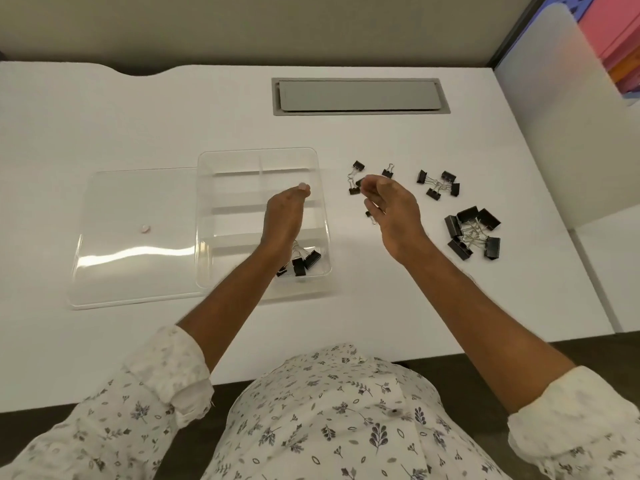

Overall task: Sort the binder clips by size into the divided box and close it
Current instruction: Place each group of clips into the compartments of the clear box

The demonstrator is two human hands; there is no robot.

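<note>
A clear divided box [207, 216] sits on the white desk, its clear lid [135, 237] lying flat to its left. Several black medium binder clips [304, 263] lie in the box's near right compartment. My left hand [282, 216] hovers over the box's right side, fingers curled, holding nothing that I can see. My right hand [391, 209] is just right of the box, its fingertips pinching a small black clip [359, 182]. Other small clips [358, 166] lie around it. Medium clips [438, 185] and large clips [472, 232] lie in heaps further right.
A grey cable hatch [360, 95] is set into the desk behind the clips. A white partition [554, 109] with coloured folders [616, 39] stands at the right. The desk's near edge [242, 379] runs just in front of my body.
</note>
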